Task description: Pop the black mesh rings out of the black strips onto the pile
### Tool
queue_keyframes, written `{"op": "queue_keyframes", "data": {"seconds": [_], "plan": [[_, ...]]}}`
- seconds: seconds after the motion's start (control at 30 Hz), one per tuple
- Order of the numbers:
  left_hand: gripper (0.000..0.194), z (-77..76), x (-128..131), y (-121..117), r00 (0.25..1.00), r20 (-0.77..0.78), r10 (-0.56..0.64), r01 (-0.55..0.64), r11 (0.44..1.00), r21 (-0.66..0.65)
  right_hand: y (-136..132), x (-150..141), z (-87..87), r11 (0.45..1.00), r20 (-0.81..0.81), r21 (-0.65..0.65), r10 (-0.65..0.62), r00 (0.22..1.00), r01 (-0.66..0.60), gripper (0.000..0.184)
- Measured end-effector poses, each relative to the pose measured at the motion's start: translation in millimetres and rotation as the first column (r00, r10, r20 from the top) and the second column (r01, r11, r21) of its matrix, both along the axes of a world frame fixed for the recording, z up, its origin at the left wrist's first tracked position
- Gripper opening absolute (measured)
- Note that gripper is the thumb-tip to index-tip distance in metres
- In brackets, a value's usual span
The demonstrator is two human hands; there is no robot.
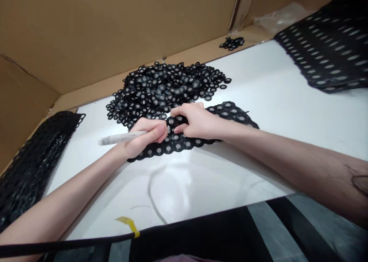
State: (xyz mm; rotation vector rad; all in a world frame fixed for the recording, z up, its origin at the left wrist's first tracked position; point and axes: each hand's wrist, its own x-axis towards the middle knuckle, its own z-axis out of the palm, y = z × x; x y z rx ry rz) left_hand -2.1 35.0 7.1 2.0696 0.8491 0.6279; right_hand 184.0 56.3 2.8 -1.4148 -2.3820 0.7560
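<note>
My left hand [145, 136] is closed around a thin pale stick-like tool [120, 138] that points left, its working end hidden near my fingers. My right hand [193, 120] presses down with bent fingers on a black sheet of joined rings with grey centres [227, 112], pinching at one ring [171, 121] between both hands. The sheet lies flat on the white work surface [273, 101]. Just behind my hands sits a big heap of loose black rings [166, 87].
Cardboard walls [115, 28] enclose the back and left. A stack of empty black mesh sheets [31, 158] lies at left, a stack of filled ring sheets [330, 51] at right. A small cluster of rings [232, 43] sits by the far wall. Yellow tape [129, 223] marks the near edge.
</note>
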Motion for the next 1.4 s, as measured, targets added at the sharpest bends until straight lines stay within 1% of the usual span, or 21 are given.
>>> {"op": "queue_keyframes", "data": {"seconds": [0.13,0.3,0.37,0.47,0.57,0.67,0.83,1.0,1.2,1.4], "plan": [[0.044,-3.5,-1,-1,0.998,0.031,0.047,-0.046,0.999,-0.01,1,0,1.0,1.0,0.014,-0.011,0.017,1.0,-0.017,0.034],[0.046,-4.4,-2,2,0.999,0.034,-0.004,0.004,1.0,-0.009,1,-1,-0.4,1.0,0.011,-0.005,0.012,1.0,-0.012,0.031],[0.045,-4.3,-2,3,1.0,0.028,-0.007,0.008,1.0,-0.021,1,-1,-2.0,1.0,0.004,0.002,0.013,1.0,-0.013,0.03],[0.045,-4.9,-2,5,0.999,0.04,-0.011,0.013,0.999,-0.033,2,-1,-3.4,1.0,-0.001,0.004,0.006,1.0,-0.006,0.035],[0.046,-5.6,-2,7,0.997,0.066,-0.041,0.043,0.999,-0.03,2,-1,-3.0,1.0,0.002,-0.003,0.0,1.0,0.0,0.042],[0.046,-5.8,-3,8,0.995,0.085,-0.055,0.058,0.998,-0.035,2,0,-1.8,1.0,0.011,-0.005,0.003,1.0,-0.003,0.044],[0.045,-5.6,-3,7,0.995,0.094,-0.043,0.048,0.997,-0.057,1,1,-1.0,1.0,0.032,0.008,0.019,0.999,-0.019,0.038],[0.044,-6.9,-5,8,0.995,0.094,-0.036,0.04,0.999,-0.038,2,1,-1.4,0.999,0.031,0.02,0.037,0.999,-0.038,0.033],[0.048,-7.3,-6,11,0.996,0.079,-0.042,0.045,0.998,-0.045,2,1,-2.4,1.0,0.02,0.008,0.024,1.0,-0.024,0.04],[0.048,-5.8,-3,9,0.997,0.054,-0.06,0.065,0.994,-0.087,2,0,-3.2,1.0,0.019,0.005,0.009,1.0,-0.009,0.046]]}}
